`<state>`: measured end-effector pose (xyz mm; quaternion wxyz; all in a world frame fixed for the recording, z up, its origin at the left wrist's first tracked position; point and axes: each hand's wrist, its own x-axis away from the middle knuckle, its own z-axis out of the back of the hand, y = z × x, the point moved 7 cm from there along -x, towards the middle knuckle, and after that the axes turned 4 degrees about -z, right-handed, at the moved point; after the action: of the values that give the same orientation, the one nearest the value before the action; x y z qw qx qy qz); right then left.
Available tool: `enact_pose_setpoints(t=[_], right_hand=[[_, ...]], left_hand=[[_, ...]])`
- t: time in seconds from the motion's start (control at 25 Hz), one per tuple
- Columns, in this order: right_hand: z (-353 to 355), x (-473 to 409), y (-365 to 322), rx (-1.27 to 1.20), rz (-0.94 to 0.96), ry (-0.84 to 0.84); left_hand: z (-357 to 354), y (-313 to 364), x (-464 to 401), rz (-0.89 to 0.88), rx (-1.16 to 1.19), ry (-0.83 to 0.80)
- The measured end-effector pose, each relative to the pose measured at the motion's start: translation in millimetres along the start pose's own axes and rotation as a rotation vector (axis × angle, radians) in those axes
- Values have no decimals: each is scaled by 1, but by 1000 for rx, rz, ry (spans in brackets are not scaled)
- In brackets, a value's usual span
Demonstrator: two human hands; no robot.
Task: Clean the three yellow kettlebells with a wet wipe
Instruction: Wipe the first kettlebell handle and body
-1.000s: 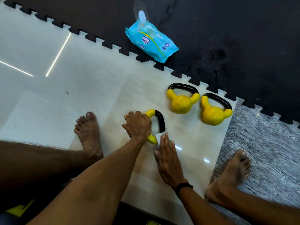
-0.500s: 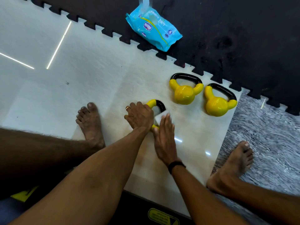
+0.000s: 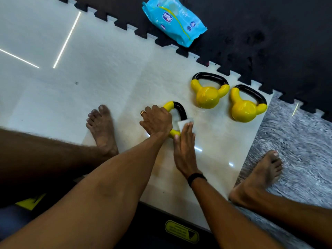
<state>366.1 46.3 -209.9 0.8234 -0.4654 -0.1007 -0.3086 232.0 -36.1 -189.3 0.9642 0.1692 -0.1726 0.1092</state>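
While my left hand (image 3: 156, 121) grips the nearest kettlebell (image 3: 177, 112) with curled fingers, my right hand (image 3: 184, 146) presses the wet wipe (image 3: 185, 122) flat-fingered on its handle, so next I judge I must rub round it.

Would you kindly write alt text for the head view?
A person's left hand holds a yellow kettlebell while the right hand presses a wet wipe on it. Two more kettlebells and a wipes pack lie beyond.

A glossy white floor tile (image 3: 107, 72) lay under two bare feet, the left foot (image 3: 102, 128) on it and the right foot (image 3: 260, 175) just off its right edge on a grey patterned floor (image 3: 301, 144). A black foam mat (image 3: 269, 33) with a jigsaw edge bordered the tile's far side, and a yellow sticker (image 3: 181, 230) sat on a dark surface by its near edge.
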Motion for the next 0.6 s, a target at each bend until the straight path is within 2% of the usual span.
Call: enact_pose_setpoints(t=[0.12, 0.24, 0.32, 0.48, 0.6], right_hand=[[1, -1, 1, -72, -35, 2], [-20, 37, -6, -238, -110, -39], [-25, 33, -9, -335, -166, -35], [-12, 2, -5, -300, -207, 21], [-19, 29, -14, -354, -195, 16]], left_hand=[[-1, -2, -1, 31, 31, -3], [0, -2, -1, 33, 49, 1], [0, -2, 0, 37, 55, 14], [1, -8, 0, 64, 78, 22], [-1, -7, -2, 6, 73, 13]])
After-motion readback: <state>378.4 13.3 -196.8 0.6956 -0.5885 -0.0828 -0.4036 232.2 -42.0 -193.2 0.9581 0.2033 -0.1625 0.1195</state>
